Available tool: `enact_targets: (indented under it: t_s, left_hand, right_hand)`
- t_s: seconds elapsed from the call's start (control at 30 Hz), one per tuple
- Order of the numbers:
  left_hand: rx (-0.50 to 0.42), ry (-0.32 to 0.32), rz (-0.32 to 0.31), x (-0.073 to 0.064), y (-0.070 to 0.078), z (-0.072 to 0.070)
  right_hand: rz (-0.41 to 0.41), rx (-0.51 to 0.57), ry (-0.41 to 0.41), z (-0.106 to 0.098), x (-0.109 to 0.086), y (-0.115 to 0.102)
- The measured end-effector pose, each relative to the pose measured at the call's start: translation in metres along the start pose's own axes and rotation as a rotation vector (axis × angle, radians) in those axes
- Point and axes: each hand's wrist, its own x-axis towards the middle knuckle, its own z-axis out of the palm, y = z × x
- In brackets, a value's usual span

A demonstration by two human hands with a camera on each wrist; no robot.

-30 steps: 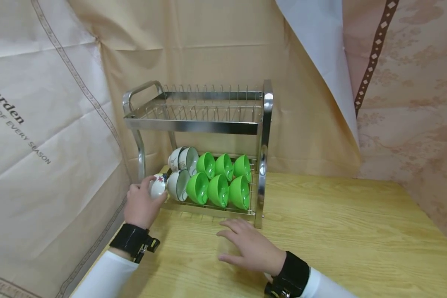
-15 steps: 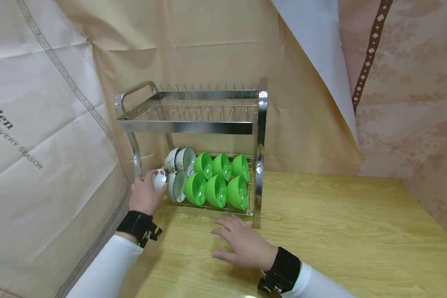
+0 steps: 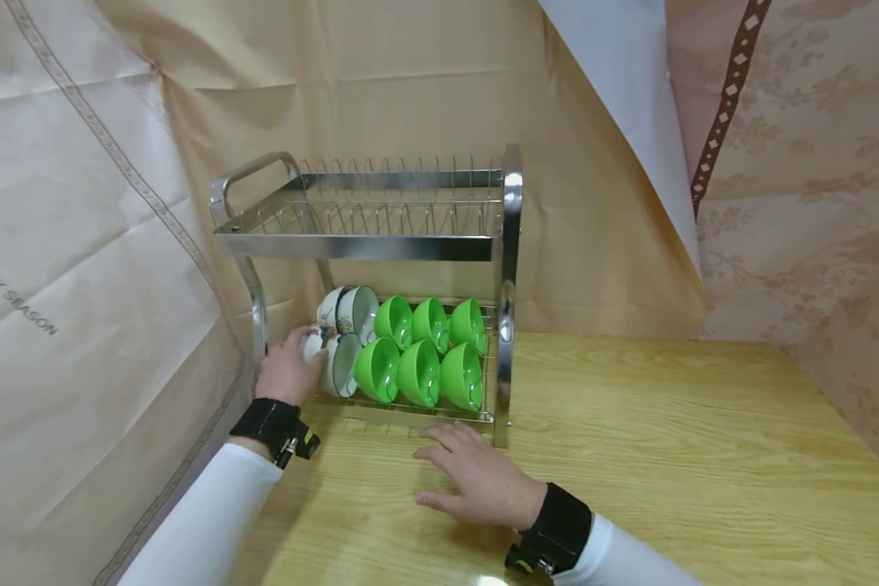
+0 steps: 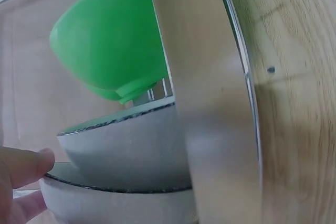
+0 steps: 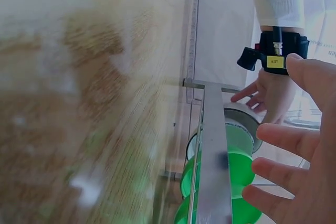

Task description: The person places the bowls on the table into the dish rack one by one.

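Observation:
At the left end of the rack's lower shelf, my left hand [image 3: 289, 370] grips a white floral bowl [image 3: 312, 345] by its rim. Its fingertips [image 4: 37, 162] pinch the dark-edged rim in the left wrist view. The held bowl tilts on its side, partly nested behind another white bowl [image 3: 343, 368]. Two more white bowls [image 3: 357, 312] lean in the back row. Several green bowls [image 3: 419, 374] fill both rows to the right. My right hand [image 3: 483, 478] is over the table in front of the rack, fingers spread, holding nothing.
The two-tier metal dish rack [image 3: 355, 247] stands on a wooden table [image 3: 652, 456]. Its upper tier bears upright wire dividers. A patterned cloth [image 3: 425, 73] hangs behind, with more cloth at the left side.
My left hand has moved the white floral bowl right and inward, close behind the neighbouring white bowl. The head view has shifted slightly; the right hand stays spread in front of the rack.

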Motion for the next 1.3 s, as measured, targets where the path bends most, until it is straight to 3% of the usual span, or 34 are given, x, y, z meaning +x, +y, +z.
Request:
enact_targets:
  t_s: [0.17, 0.57, 0.9, 1.07, 1.17, 1.3]
  left_hand:
    - [-0.024, -0.077, 0.004, 0.001, -0.004, 0.003]
    - [-0.156, -0.196, 0.016, 0.011, -0.012, 0.012]
    - [-0.215, -0.217, 0.163, 0.021, -0.002, 0.023]
    - [-0.245, -0.127, 0.191, 0.004, 0.010, 0.024]
    - [-0.235, -0.056, 0.215, -0.014, 0.021, 0.026]
    - [-0.204, 0.006, 0.305, -0.042, 0.036, 0.029]
  right_hand:
    - [0.001, 0.010, 0.001, -0.001, -0.003, 0.000]
    - [0.039, 0.038, -0.032, -0.007, -0.010, 0.002]
    - [0.080, 0.029, -0.024, -0.016, -0.021, 0.008]
    - [0.115, 0.046, -0.029, -0.017, -0.026, 0.012]
    - [0.138, 0.050, -0.032, -0.020, -0.031, 0.015]
    - [0.150, 0.068, -0.014, -0.028, -0.038, 0.019]
